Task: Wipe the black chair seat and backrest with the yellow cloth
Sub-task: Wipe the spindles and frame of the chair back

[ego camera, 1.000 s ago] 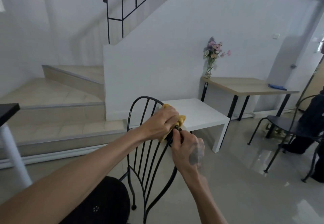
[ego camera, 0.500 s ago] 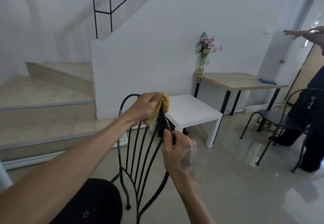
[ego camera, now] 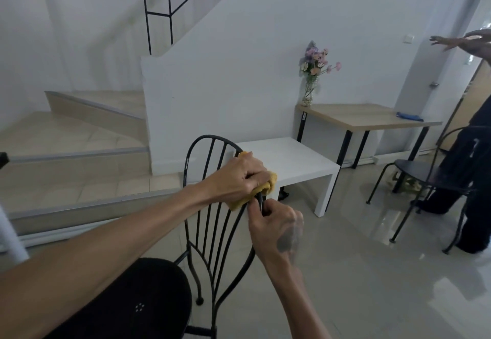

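Head view. At centre frame the left hand point(ego camera: 240, 176) is closed around the yellow cloth point(ego camera: 267, 186), which is wrapped over the right side of the black chair's backrest point(ego camera: 210, 179) frame, just below the top of the arch. Immediately below it, the right hand point(ego camera: 273, 225) is closed in a pinch on the same outer rod of the frame, apparently steadying the chair. The two hands are nearly touching. The vertical rods of the backrest fan out to the left of both hands and are not in contact with the cloth. The chair seat point(ego camera: 138, 301) lies at the lower left of the frame, partly hidden by the left forearm, and the cloth is well apart from it.

Step in hand, as judged: wiping the backrest frame along its right edge. Whether the seat has been wiped cannot be told. The next move probably calls for sliding the cloth along the rod while the right hand keeps the chair from shifting, then working across the inner rods.

At the right of the frame a second person point(ego camera: 473, 168) stands beside another chair point(ego camera: 425, 176), well apart from the work.
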